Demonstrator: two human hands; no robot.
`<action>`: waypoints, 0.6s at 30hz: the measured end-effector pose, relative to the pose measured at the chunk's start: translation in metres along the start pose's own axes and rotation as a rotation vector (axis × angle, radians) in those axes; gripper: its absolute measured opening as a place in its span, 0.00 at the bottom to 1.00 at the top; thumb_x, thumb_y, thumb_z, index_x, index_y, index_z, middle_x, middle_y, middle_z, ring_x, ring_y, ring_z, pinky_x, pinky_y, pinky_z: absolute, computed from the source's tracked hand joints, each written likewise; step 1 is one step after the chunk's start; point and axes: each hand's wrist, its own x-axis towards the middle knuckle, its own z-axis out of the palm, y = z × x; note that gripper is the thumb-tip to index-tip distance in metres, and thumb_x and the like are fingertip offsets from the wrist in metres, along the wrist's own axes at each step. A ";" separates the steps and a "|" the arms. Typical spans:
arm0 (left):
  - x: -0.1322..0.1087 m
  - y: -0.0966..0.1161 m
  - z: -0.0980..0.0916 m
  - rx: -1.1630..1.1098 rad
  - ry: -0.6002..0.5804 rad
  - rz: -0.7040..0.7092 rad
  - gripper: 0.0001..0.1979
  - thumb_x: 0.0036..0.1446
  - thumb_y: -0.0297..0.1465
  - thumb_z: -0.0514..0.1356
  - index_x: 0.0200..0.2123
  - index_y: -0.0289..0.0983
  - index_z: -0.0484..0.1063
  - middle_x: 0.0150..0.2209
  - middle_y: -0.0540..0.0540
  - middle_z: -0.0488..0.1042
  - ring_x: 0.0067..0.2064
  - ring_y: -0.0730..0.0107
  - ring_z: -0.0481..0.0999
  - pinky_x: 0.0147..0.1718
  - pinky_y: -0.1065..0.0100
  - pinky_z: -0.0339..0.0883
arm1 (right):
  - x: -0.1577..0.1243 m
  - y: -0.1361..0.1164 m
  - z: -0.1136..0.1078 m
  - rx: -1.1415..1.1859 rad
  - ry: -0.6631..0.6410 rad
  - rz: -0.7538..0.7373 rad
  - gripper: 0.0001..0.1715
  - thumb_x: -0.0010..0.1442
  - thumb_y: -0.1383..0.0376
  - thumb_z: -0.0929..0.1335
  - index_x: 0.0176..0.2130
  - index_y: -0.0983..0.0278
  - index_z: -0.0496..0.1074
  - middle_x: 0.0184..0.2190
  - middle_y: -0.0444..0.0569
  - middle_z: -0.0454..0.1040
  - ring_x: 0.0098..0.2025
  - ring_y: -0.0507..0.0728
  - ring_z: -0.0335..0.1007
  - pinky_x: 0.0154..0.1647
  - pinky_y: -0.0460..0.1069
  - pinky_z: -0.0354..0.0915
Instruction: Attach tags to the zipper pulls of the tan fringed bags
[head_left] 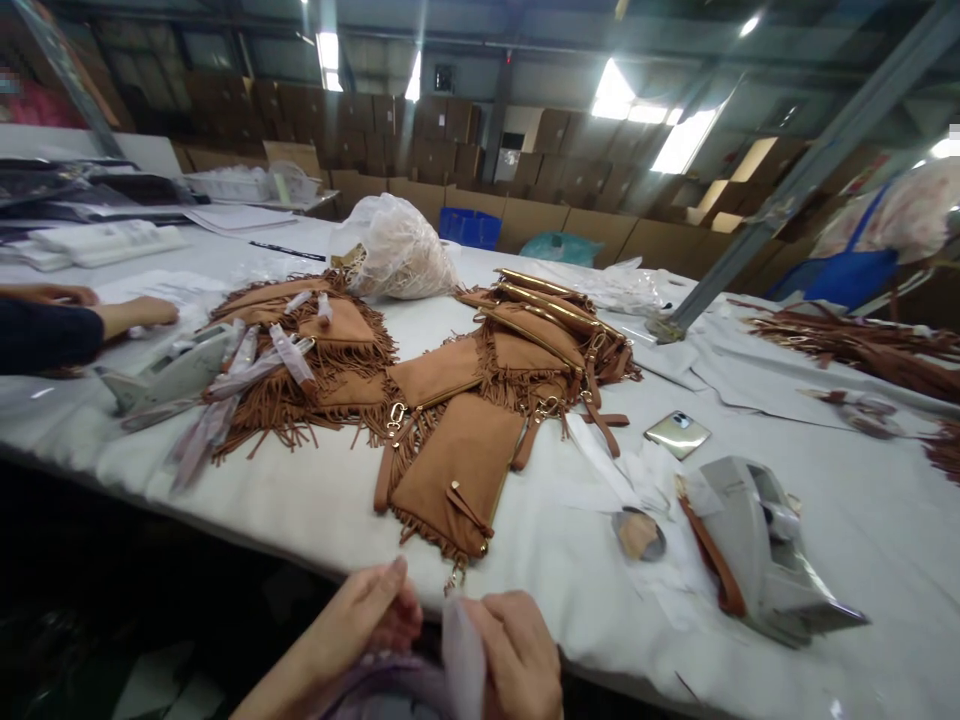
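Note:
My left hand and my right hand are at the bottom edge, below the table's near rim. Both are closed in a pinch on a thin whitish plastic wrapper between them, with something pale purple bunched beneath. Just beyond them a tan suede fringed bag lies flat on the white table, its gold clasp hanging over the edge. More of the same bags lie in a pile behind it, and others with white tags lie to the left.
A grey tape dispenser stands at the right, with a brown strap and a phone nearby. Another dispenser sits left, next to another person's arm. A clear bag sits behind; cardboard boxes line the back wall.

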 end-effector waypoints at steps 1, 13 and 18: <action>-0.009 -0.002 -0.006 -0.128 -0.110 -0.141 0.30 0.52 0.58 0.50 0.28 0.35 0.69 0.28 0.43 0.74 0.30 0.64 0.73 0.33 0.64 0.65 | -0.001 -0.004 0.004 -0.054 -0.021 -0.137 0.09 0.58 0.63 0.67 0.36 0.60 0.78 0.24 0.51 0.75 0.26 0.58 0.67 0.29 0.52 0.62; -0.038 -0.017 -0.030 0.231 -0.157 0.045 0.13 0.53 0.40 0.60 0.28 0.36 0.65 0.25 0.53 0.63 0.27 0.75 0.62 0.26 0.74 0.54 | -0.019 0.008 0.021 0.434 -0.084 0.635 0.13 0.54 0.59 0.69 0.37 0.65 0.76 0.31 0.53 0.78 0.31 0.57 0.73 0.31 0.49 0.69; -0.047 0.009 -0.034 0.267 -0.300 0.001 0.10 0.57 0.38 0.56 0.32 0.37 0.66 0.25 0.53 0.66 0.24 0.75 0.59 0.23 0.74 0.50 | 0.022 0.002 0.011 1.024 -0.102 1.214 0.16 0.45 0.59 0.76 0.31 0.68 0.75 0.28 0.50 0.77 0.23 0.49 0.68 0.22 0.41 0.63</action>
